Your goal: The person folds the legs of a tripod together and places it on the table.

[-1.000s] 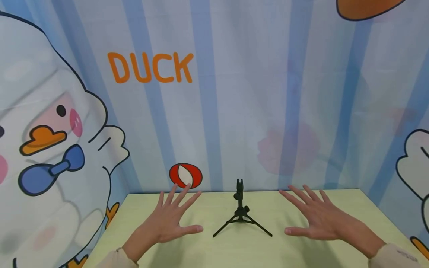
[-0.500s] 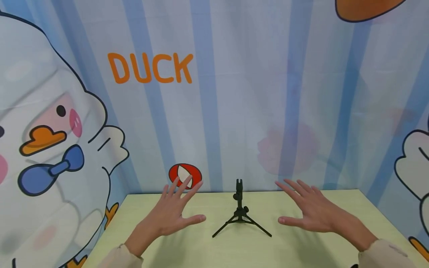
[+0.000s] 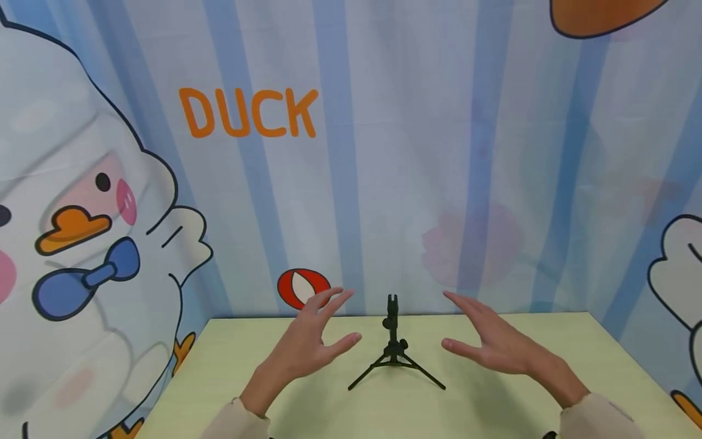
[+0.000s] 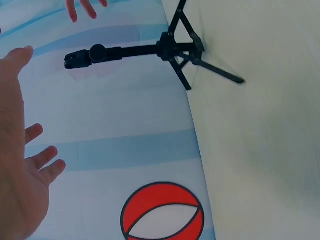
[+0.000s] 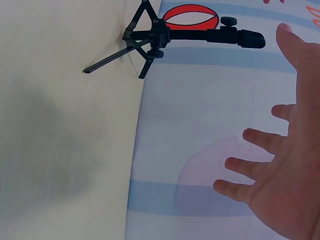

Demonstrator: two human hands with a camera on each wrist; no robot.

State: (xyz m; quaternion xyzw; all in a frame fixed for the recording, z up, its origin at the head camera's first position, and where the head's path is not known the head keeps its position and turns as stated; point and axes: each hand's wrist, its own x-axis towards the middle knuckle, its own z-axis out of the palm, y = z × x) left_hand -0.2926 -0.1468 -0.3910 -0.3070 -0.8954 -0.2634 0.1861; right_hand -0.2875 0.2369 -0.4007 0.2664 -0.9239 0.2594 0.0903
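A small black tripod stand (image 3: 393,347) stands upright on the pale yellow table (image 3: 493,414), its legs spread and a forked clip at its top. To its left, my left hand (image 3: 304,344) hovers above the table with fingers extended and thumb apart, holding nothing. On the other side my right hand (image 3: 501,341) is held up the same way, also bare. Neither hand touches the stand. From the left wrist view the stand (image 4: 167,47) shows beyond the thumb; the right wrist view has the stand (image 5: 160,35) near the thumb tip.
Behind the table hangs a blue-and-white striped curtain (image 3: 406,152) with printed ducks, the word DUCK and a red-and-white ball print (image 3: 296,286). The curtain also runs along the left and right sides. Table surface extends around the stand.
Both hands have moved inward toward the stand and slightly up, the left one rightward and the right one leftward. Their fingers have turned more toward each other. The stand has stayed put.
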